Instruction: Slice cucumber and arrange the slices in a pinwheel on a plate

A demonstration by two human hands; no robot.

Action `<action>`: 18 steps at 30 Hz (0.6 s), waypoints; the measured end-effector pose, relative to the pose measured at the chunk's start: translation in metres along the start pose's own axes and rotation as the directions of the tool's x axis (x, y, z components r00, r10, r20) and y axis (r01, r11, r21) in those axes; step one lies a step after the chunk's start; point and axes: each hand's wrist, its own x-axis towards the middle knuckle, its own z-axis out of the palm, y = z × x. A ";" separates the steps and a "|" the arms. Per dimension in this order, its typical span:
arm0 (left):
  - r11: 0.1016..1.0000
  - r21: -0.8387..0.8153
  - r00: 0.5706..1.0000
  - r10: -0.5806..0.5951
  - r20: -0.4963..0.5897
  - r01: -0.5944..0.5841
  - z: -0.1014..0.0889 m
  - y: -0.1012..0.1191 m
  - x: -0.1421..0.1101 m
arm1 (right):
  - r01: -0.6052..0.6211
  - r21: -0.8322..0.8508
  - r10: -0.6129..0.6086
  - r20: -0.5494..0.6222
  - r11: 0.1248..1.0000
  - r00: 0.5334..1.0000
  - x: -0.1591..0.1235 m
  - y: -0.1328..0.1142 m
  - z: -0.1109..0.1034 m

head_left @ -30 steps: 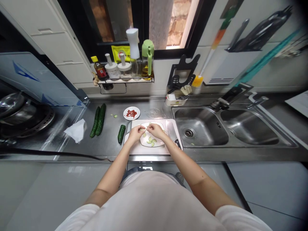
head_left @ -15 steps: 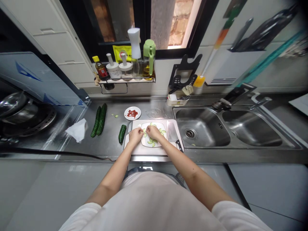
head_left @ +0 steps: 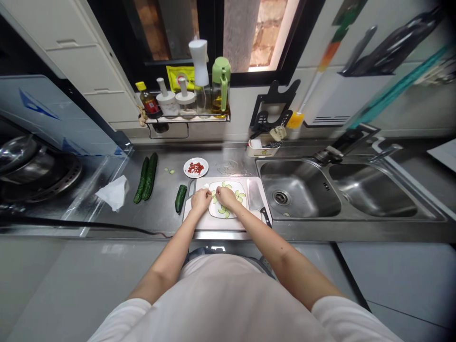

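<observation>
Pale cucumber slices [head_left: 223, 212] with green rims lie in curved, pinwheel-like clusters on a white plate [head_left: 214, 211], set on the cutting board [head_left: 201, 222]. The left hand [head_left: 201, 199] and right hand [head_left: 227, 196] nearly meet at the plate's left side, fingers drawn together, though whether either pinches a slice is too small to tell. Far left of the plate, a round dish [head_left: 186, 167] holds chopped red pieces [head_left: 195, 168]; farther, a green-topped bottle [head_left: 221, 73] contains yellow liquid.

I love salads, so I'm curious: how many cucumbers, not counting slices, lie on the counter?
3: a short cucumber just left of the board, and farther left two long ones, the left one beside the right one. None looks hidden.
</observation>
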 end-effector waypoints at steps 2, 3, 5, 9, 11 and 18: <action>1.000 0.008 1.000 -0.002 -0.001 0.002 0.000 0.000 0.000 | -0.002 -0.012 0.002 0.003 1.000 1.000 0.000 0.000 0.000; 1.000 0.013 1.000 -0.003 -0.003 0.003 0.001 0.000 0.000 | -0.001 -0.017 0.001 0.003 1.000 1.000 0.000 0.000 0.001; 1.000 0.023 1.000 -0.003 -0.008 0.003 0.001 0.000 0.000 | 0.004 -0.027 -0.004 0.003 1.000 1.000 0.000 0.000 0.001; 0.999 0.046 1.000 0.004 -0.015 -0.003 0.001 0.000 -0.001 | 0.006 -0.054 -0.005 0.018 0.999 1.000 0.001 0.000 0.000; 0.998 0.058 1.000 -0.001 -0.012 0.002 0.000 0.000 -0.002 | 0.004 -0.075 -0.002 0.030 0.997 1.000 0.001 -0.001 -0.001; 0.994 0.106 1.000 -0.007 -0.029 0.010 0.002 0.002 -0.005 | -0.016 -0.135 0.022 0.041 0.991 0.999 -0.001 -0.004 -0.003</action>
